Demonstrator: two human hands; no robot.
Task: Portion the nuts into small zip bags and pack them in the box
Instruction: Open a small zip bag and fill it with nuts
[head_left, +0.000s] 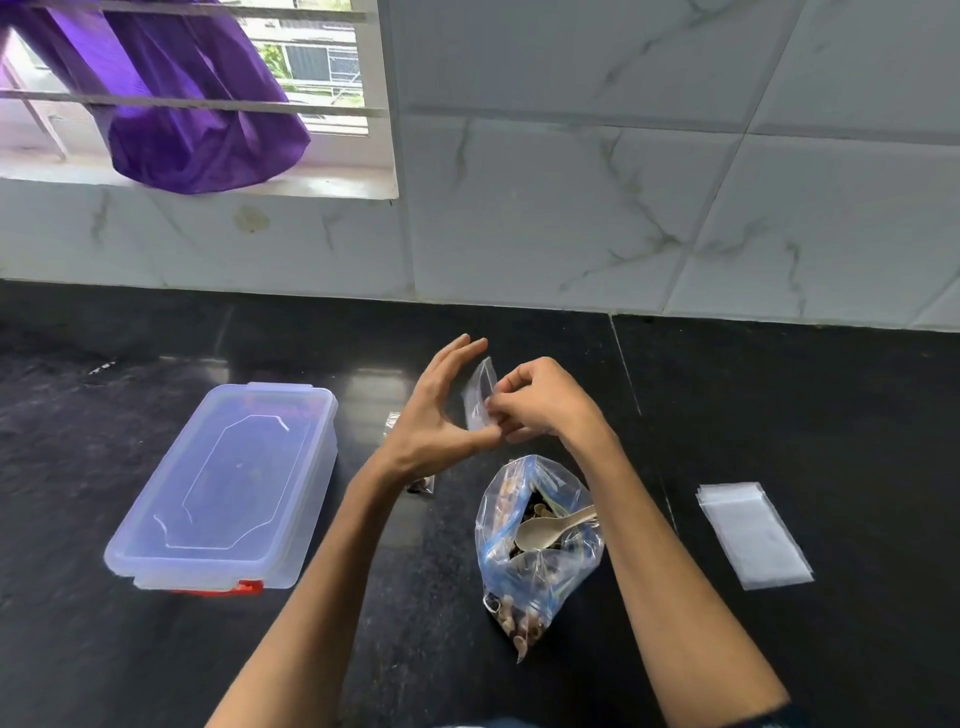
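A small clear zip bag is held upright above the black counter, and it looks empty. My right hand pinches its edge with curled fingers. My left hand has straight fingers, and its thumb touches the bag's lower end. Below the hands stands a large open zip bag of mixed nuts with a pale spoon lying in its mouth. A clear plastic box with its lid on and a red clip sits at the left. Part of a filled small bag shows behind my left forearm.
A stack of flat empty small bags lies at the right. A marble-tiled wall backs the counter. A purple cloth hangs over the window bars at the upper left.
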